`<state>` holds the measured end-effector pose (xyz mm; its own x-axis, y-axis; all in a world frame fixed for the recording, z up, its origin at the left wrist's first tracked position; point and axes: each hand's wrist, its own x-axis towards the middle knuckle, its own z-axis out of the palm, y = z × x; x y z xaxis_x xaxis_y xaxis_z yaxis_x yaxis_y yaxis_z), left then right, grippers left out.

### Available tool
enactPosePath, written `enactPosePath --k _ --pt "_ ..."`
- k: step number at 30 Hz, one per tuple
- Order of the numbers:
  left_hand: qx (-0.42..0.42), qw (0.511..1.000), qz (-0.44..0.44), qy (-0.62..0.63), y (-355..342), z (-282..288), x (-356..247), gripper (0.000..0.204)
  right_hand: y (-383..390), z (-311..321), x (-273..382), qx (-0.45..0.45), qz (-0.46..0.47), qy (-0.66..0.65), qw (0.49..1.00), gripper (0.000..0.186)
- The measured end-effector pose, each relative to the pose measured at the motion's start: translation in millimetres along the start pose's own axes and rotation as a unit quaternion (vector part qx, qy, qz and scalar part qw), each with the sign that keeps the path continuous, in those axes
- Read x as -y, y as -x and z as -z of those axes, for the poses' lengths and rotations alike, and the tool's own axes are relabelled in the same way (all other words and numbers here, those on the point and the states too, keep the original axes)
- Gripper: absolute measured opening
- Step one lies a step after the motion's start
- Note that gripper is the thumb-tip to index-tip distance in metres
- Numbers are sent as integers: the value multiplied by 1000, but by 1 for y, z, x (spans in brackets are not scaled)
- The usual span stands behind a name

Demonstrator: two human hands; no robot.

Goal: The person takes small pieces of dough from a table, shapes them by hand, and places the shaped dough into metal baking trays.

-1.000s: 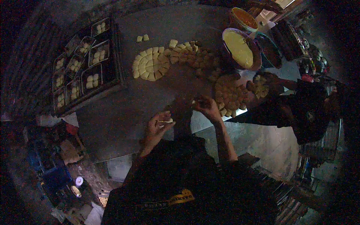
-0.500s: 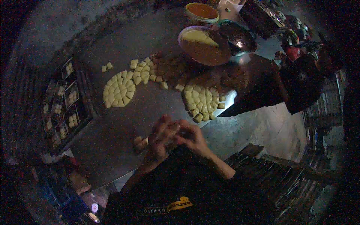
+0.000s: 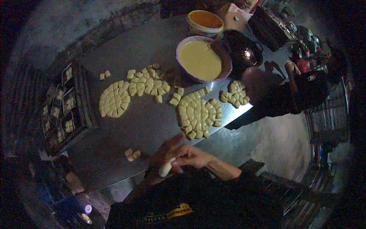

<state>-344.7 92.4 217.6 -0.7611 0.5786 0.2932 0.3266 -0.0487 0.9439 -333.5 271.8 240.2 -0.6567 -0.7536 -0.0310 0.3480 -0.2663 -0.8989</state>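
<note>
At the table's near edge my two hands are together around a pale piece of dough (image 3: 166,168). My right hand (image 3: 192,156) has its fingers curled, with the fingertips against the dough. Behind the dough, my left hand (image 3: 164,151) cups it, dim and slightly blurred. A few small dough pieces (image 3: 132,155) lie on the table just left of my hands. Beyond my hands is a large cluster of cut dough pieces (image 3: 197,112). A round of cut dough (image 3: 114,100) and another cluster (image 3: 148,82) lie further left, and a smaller cluster (image 3: 238,94) lies to the right.
A purple-rimmed bowl of pale yellow mixture (image 3: 200,60) stands at the back, beside a dark pot (image 3: 242,47) and an orange-filled tub (image 3: 206,21). Tins with dough pieces (image 3: 68,103) sit at the left. Another person's arm (image 3: 292,74) shows at the right.
My hands have shifted slightly down, and a dough piece now shows between them. The other person's arm has drawn back to the right, uncovering the bowl and the dough clusters.
</note>
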Motion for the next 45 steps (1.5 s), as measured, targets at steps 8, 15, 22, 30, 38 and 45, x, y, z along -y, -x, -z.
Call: enactPosePath --k 8,15,22,30,38,45 --pt "-290 939 90 159 -3 0 23 126 -41 232 105 -233 -79 751 613 37" --pt "-325 922 139 158 28 12 21 116 -62 348 83 -10 -147 850 506 47" --pt "-337 909 160 187 57 22 35 84 -63 323 86 -114 -135 887 427 40" --pt "-230 912 201 275 42 48 20 42 -87 215 90 -221 -82 782 577 38" --pt "-331 907 187 182 73 72 41 36 -127 6 1 -129 -187 173 958 44" --pt "-351 883 199 239 96 93 26 27 -142 -33 -34 -187 113 592 775 31"
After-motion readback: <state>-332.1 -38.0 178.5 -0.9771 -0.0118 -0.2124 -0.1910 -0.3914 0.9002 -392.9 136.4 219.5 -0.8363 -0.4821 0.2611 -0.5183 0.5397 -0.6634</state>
